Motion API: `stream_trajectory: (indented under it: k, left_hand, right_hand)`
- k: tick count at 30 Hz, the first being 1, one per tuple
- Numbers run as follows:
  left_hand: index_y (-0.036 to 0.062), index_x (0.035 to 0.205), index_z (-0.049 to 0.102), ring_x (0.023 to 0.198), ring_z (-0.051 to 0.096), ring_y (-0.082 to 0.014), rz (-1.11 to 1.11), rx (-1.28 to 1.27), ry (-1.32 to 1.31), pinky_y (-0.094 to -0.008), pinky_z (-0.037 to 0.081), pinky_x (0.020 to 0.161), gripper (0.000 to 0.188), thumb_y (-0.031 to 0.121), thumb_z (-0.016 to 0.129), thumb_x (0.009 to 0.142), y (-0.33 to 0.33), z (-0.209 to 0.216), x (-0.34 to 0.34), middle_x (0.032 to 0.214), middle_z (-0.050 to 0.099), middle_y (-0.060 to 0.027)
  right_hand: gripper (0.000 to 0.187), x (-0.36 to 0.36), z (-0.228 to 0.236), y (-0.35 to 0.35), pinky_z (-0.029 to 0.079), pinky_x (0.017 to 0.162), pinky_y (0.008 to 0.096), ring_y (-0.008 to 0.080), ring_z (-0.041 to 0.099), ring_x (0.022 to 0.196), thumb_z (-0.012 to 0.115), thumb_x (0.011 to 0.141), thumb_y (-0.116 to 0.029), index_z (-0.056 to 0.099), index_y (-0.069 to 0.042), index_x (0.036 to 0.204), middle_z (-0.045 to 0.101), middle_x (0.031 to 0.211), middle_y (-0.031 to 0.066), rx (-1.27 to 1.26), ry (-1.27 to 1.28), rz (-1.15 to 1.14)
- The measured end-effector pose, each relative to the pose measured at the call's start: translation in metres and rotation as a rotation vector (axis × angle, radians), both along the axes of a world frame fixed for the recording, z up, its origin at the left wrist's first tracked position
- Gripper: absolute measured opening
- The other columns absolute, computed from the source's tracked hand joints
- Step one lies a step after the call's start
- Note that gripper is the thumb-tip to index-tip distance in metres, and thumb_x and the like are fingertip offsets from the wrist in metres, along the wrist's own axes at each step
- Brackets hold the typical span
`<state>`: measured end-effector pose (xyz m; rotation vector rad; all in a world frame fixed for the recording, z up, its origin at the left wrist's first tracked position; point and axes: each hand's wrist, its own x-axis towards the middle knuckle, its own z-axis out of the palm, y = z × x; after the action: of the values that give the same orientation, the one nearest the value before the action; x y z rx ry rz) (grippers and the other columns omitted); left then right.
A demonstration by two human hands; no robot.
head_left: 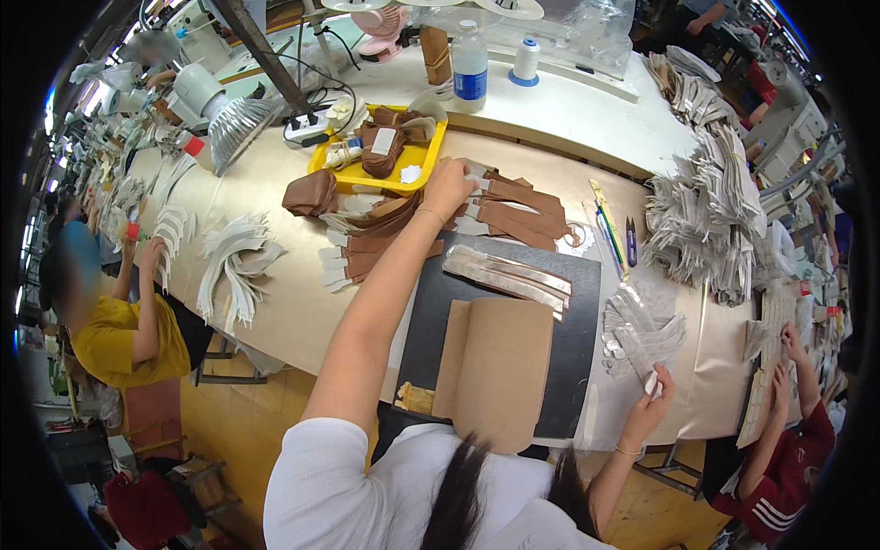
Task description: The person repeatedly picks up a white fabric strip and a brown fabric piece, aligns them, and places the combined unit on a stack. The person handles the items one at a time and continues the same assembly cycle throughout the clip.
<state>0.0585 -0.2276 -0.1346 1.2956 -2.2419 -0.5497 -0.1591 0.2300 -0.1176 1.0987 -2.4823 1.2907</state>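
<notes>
Hands (pixel 649 409) apart, right seemingly pinching white piece (pixel 652 380)

I see the mat (pixel 579 321) on the table (pixel 720 367), with the card (pixel 502 367) over its near edge and strips (pixel 506 273) behind the card. Behind the mat lie bands (pixel 518 218); left of these, the tray (pixel 431 151) holds bundles (pixel 380 147). To my right sits a fan (pixel 646 330), pens (pixel 608 229) and snips (pixel 632 240) behind it. Farther right, a pile (pixel 701 215). On the back shelf (pixel 573 128), a bottle (pixel 470 73) stands left of a spool (pixel 525 64).
</notes>
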Motion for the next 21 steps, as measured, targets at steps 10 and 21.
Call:
stream_trajectory:
  k: [10,21]
  left_hand:
    - [0.0022,0.083,0.066,0.084,0.062,-0.0361,0.023,0.054,0.060,-0.0414,0.049,0.077,0.014,0.008,0.063,0.070,0.005,0.007,-0.008,0.090,0.064,-0.0203]
    - [-0.0054,0.105,0.059,0.069,0.065,-0.0143,-0.403,0.854,0.785,-0.0260,0.055,0.064,0.022,0.006,0.061,0.086,0.067,0.152,0.000,0.083,0.062,-0.0085]
  right_hand:
    - [0.028,-0.024,0.028,0.022,0.045,0.084,0.0264,0.0162,0.060,0.094,0.051,0.096,-0.012,0.052,0.003,0.119,0.062,0.102,0.0124,-0.242,-0.218,-0.102]
    - [0.021,0.006,0.065,-0.007,0.042,0.060,0.0215,0.0093,0.049,0.065,0.058,0.092,-0.011,0.061,0.004,0.107,0.062,0.086,0.0076,-0.331,-0.403,0.109]
